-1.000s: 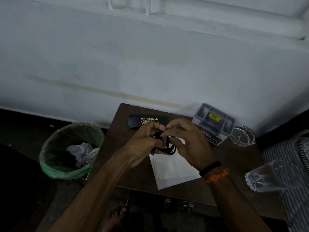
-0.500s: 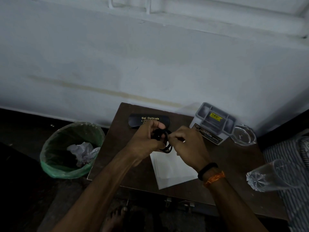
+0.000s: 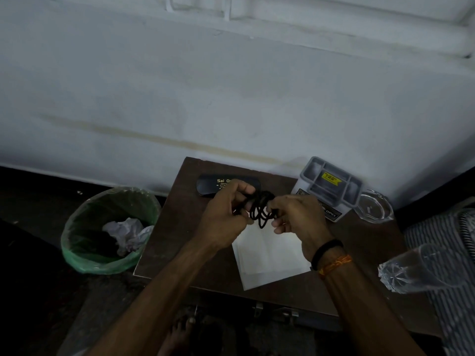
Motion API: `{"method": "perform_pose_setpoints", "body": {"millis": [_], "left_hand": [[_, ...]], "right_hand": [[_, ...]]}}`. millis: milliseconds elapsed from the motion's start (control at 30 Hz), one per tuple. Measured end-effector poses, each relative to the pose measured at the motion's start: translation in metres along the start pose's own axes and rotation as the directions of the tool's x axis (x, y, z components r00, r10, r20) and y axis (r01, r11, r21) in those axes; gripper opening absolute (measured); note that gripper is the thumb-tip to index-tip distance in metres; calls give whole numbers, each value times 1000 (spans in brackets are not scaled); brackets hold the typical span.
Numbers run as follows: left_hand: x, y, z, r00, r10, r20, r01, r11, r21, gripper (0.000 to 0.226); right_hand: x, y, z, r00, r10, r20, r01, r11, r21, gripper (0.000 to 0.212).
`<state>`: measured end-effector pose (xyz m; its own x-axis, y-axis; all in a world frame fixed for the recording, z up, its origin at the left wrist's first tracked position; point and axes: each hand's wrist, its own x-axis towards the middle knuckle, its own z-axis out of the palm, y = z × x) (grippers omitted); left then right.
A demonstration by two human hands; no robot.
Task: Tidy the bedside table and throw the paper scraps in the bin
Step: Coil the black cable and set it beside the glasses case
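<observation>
Two hands coil a black cord [image 3: 262, 210] above a brown table [image 3: 164, 242].

Left hand [image 3: 226, 219] and right hand [image 3: 298, 219] both pinch the looped cord. Crumpled paper [image 3: 127, 233] sits in the green bin [image 3: 77, 253]. Likely tidying stage; next, set the coil down neatly.

The bedside table [image 3: 164, 242] is dark brown, with a white sheet of paper [image 3: 270, 258] on it, a black spectacle case [image 3: 208, 185] lettered in gold, and a grey compartment organiser [image 3: 331, 183] bearing a yellow label with black print. The bin [image 3: 84, 255] is lined with a translucent green bag and holds crumpled white paper scraps [image 3: 126, 233]; the coiled cord [image 3: 262, 209] is black. The right wrist carries a black band [image 3: 326, 249] and an orange thread [image 3: 334, 263], the cloth [image 3: 437, 235] at the right edge is striped grey and white, and the wall [image 3: 231, 86] is white with a yellowish streak.
</observation>
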<state>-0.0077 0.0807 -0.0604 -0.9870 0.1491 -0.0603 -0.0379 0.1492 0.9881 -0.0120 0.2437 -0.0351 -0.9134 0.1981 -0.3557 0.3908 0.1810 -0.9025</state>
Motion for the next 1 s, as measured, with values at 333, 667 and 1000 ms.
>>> {"method": "perform_pose_setpoints", "body": {"millis": [333,667,1000], "left_hand": [[1,-1,1,998,-45,-32,44,999,-26,34],[1,-6,-4,974,219,-64,-200,954,224,39],[2,4,-8,901,400,-166,-327,880,344,25]], "right_hand": [[-7,0,9,997,-56,57,57,998,-12,13],[1,-6,-1,985,32,171,-11,992,-123,24],[-4,-10,-15,945,-47,323,48,999,4,26]]}}
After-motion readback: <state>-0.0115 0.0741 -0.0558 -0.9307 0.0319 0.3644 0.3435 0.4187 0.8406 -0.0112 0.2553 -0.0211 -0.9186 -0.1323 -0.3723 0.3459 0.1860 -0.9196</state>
